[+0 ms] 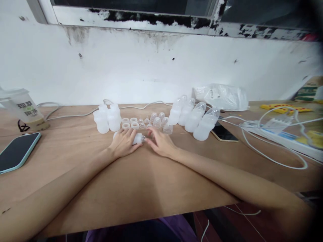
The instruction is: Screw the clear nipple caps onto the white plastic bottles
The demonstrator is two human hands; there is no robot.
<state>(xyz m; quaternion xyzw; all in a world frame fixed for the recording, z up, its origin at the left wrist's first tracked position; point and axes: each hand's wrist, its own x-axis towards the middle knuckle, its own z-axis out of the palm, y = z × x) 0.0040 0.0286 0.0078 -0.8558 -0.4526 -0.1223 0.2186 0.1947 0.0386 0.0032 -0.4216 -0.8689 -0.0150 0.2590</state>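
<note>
A white baby bottle (138, 138) lies on its side on the table, its clear nipple (143, 138) pointing right. My left hand (123, 143) is wrapped over the bottle from above and covers most of its body. At the nipple end is my right hand (163, 143), thumb and fingers apart and slightly curled; whether a fingertip touches the nipple I cannot tell. Just behind the hands sit several white collar rings (133, 120), small clear nipples (142, 125) and clear domed caps (156, 122).
Two open bottle bodies (114, 117) stand left of the parts. Several capped bottles (203, 126) stand at right, before a plastic bag (222, 97). Phones (19, 152), a drink cup (29, 111), a power strip (285, 134) and loose white cables surround the work area.
</note>
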